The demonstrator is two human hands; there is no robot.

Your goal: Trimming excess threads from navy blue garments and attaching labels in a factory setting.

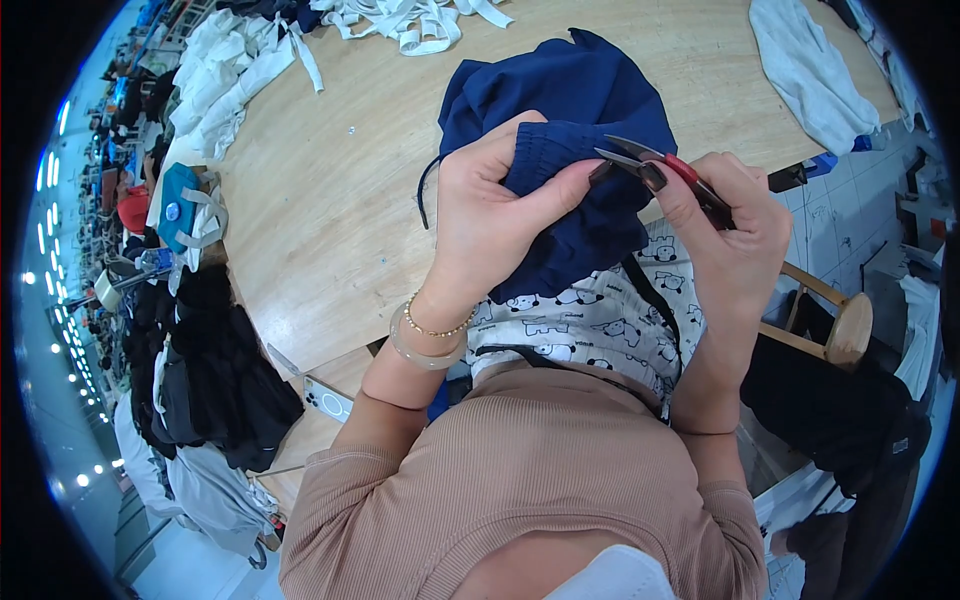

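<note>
A navy blue garment [570,85] with a gathered elastic edge [548,152] is bunched at the front of the table, part of it hanging over my lap. My left hand [485,205] is closed on that elastic edge, thumb on top and fingers mostly hidden behind the cloth. In my right hand [735,205] are red-and-black thread snips [684,170], their blades parted and pointing left, close to the left thumb's tip. The blades lie over the garment's right part; whether they touch a thread is too small to tell. A dark cord hangs from the garment's left side.
The wooden table [330,200] carries white cloth pieces [230,70] at far left, white strips [415,25] at the back and pale cloth [810,75] at far right. A phone [328,400] lies near my left elbow. Dark garments [215,370] hang left; a wooden stool [845,330] stands right.
</note>
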